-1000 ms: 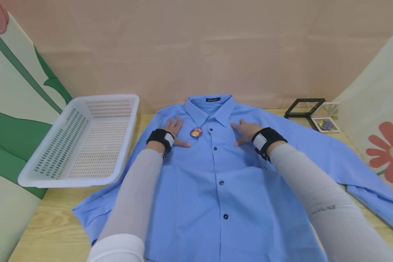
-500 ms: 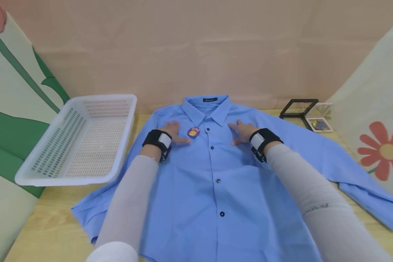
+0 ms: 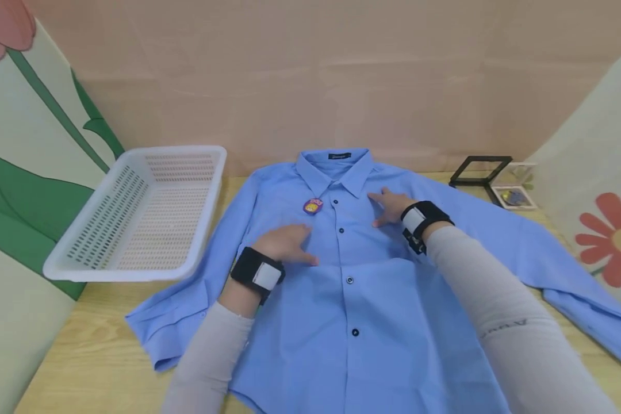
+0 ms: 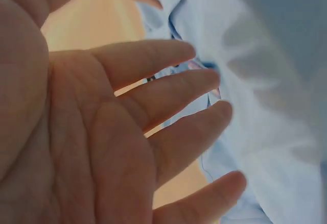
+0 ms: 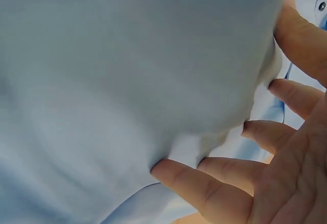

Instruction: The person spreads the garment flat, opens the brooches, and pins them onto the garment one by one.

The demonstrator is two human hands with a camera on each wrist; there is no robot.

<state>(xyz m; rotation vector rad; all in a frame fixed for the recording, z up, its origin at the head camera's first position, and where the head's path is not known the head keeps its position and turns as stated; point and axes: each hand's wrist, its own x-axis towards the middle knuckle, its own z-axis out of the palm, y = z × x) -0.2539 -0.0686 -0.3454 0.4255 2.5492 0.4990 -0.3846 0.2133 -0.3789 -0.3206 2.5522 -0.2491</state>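
Lying front-up, right of the white plastic basket (image 3: 129,275), the blue button-up shirt (image 3: 375,293) seems mostly spread — placket closed, badge (image 3: 313,206) on the chest — though creases remain mid-body. The left hand (image 3: 284,244) apparently hovers, fingers spread; the right hand (image 3: 391,206), fingers parted, touches the shirt.

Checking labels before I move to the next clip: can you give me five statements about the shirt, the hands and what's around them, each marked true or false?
1. A purple badge is on the blue shirt, below the collar. True.
2. The right hand touches the shirt. True.
3. The left hand is clenched in a fist. False: its fingers are extended, not clenched.
4. The white basket stands on the person's right. False: it stands on their left.
5. A black wrist band sits behind each hand. True.
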